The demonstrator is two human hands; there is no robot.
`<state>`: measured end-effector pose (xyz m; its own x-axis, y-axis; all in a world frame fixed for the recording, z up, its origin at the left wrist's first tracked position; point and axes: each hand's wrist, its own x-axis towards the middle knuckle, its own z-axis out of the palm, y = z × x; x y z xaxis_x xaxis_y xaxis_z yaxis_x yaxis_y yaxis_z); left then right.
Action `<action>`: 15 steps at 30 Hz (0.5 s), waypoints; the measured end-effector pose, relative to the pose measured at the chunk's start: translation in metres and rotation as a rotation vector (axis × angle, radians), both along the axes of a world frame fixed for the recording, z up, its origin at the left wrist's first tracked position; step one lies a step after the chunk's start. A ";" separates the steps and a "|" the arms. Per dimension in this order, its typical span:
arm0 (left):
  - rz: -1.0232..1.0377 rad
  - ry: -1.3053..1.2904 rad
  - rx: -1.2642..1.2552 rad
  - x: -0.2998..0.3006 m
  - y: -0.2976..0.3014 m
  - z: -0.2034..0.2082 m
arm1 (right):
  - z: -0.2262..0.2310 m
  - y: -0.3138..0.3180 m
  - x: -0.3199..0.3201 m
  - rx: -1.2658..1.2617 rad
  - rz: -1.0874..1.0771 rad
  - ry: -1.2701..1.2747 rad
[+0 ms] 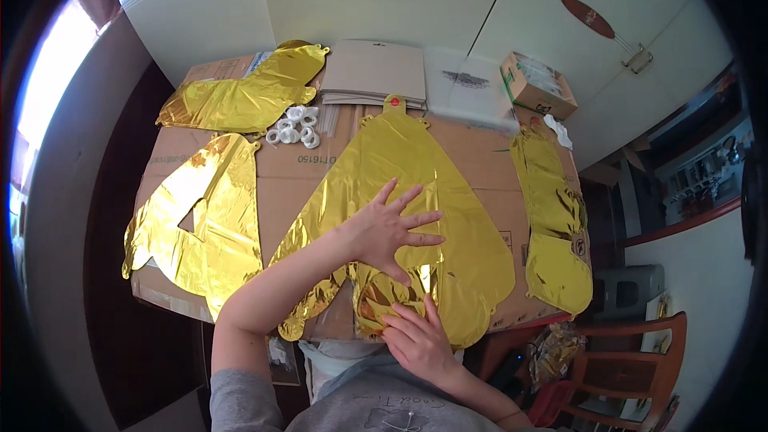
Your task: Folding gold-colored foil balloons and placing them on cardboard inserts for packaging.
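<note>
A large gold foil balloon, flat and uninflated, lies spread over cardboard in front of me, shaped like a letter A. Its tab with a red dot points away from me. My left hand reaches across the middle of the foil, palm down with fingers spread wide. Nothing is in it. Close to the near edge, my right hand rests its extended fingers on a crumpled, folded part of the foil. Any fold of foil under its fingertips is hard to make out.
More flat gold foil balloons lie at the far left, left and right. Beyond are small white ribbon rolls, a cardboard stack, a clear plastic bag and an open box. A wooden chair stands right.
</note>
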<state>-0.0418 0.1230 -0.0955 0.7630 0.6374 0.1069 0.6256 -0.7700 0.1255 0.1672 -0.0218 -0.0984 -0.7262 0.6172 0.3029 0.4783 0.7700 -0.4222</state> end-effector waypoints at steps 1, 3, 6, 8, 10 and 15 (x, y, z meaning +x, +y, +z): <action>0.002 0.001 -0.006 0.000 0.000 0.000 | 0.000 0.000 0.000 -0.010 0.003 -0.007; 0.006 0.000 -0.017 0.000 0.000 0.000 | 0.011 0.003 0.002 -0.047 0.008 0.036; 0.005 -0.011 -0.007 0.000 0.000 -0.001 | 0.011 0.026 0.026 0.063 -0.039 -0.009; 0.006 -0.006 -0.011 -0.001 -0.001 0.000 | 0.011 0.045 0.042 0.121 -0.090 -0.055; 0.003 0.002 -0.011 -0.001 -0.001 0.001 | 0.016 0.062 0.049 0.115 -0.150 -0.081; -0.006 0.002 -0.005 0.000 0.000 0.000 | 0.007 0.064 0.059 0.078 -0.139 -0.110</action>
